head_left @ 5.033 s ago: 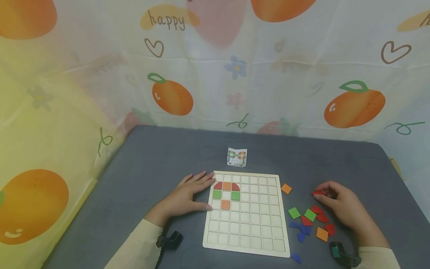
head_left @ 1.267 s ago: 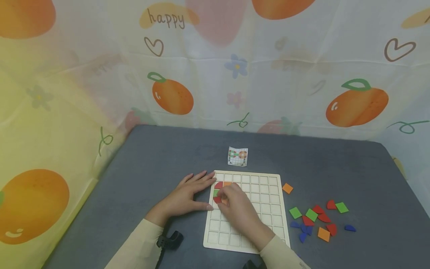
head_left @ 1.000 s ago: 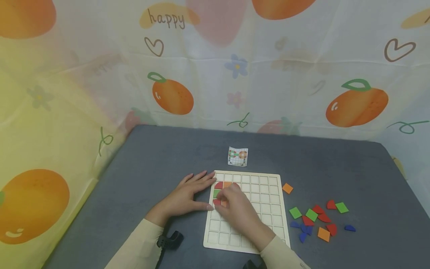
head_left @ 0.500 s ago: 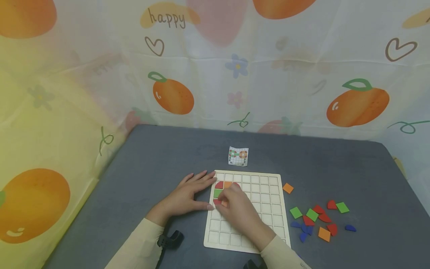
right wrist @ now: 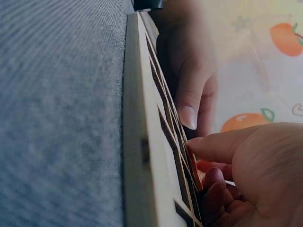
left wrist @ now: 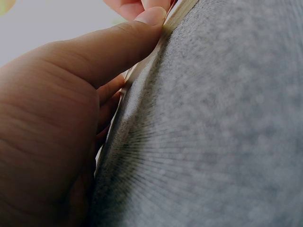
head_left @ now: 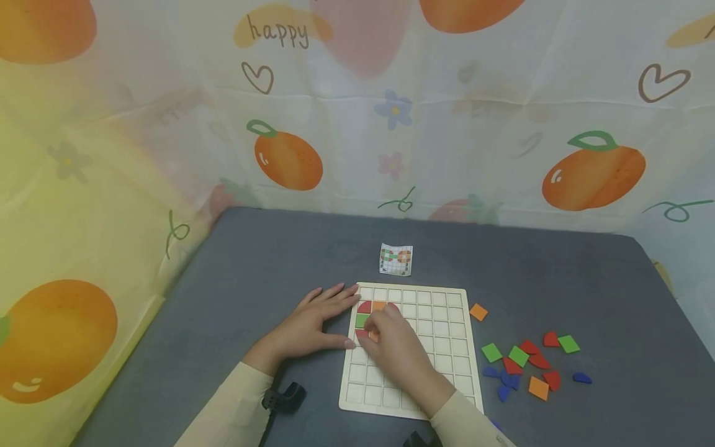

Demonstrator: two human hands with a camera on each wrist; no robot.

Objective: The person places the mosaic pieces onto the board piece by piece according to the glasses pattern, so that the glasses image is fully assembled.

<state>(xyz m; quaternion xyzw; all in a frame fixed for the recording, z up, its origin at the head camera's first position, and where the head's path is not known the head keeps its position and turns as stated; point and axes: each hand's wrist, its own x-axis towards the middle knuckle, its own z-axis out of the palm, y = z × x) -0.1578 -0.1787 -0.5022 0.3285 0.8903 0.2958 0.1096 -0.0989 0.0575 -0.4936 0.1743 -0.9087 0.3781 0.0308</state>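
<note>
On the pale gridded board (head_left: 413,391), my right hand (head_left: 399,351) pinches a red curved tile (head_left: 362,334) between thumb and fingertips, at a cell near the left edge. That tile is mostly covered by the fingers; an orange-red sliver (right wrist: 193,163) of tile shows in the right wrist view. Just above it lie a green square tile (head_left: 362,321), a red quarter-round tile (head_left: 365,307) and an orange square tile (head_left: 379,306). My left hand (head_left: 304,326) rests along the board's left side with fingers spread, its thumb (left wrist: 118,47) touching the rim in the left wrist view.
Right of the board lie loose tiles: green squares (head_left: 492,352), red curved pieces (head_left: 552,380), small blue pieces (head_left: 504,393) and orange squares (head_left: 539,388). Behind the board sits a small printed pattern card (head_left: 396,259). A patterned cloth (head_left: 458,124) hangs behind the grey table (head_left: 268,261).
My right hand has carried the red tile leftward from the loose tiles onto the board. Over the last second the tile has shifted slightly down at its cell. My left hand has stayed put.
</note>
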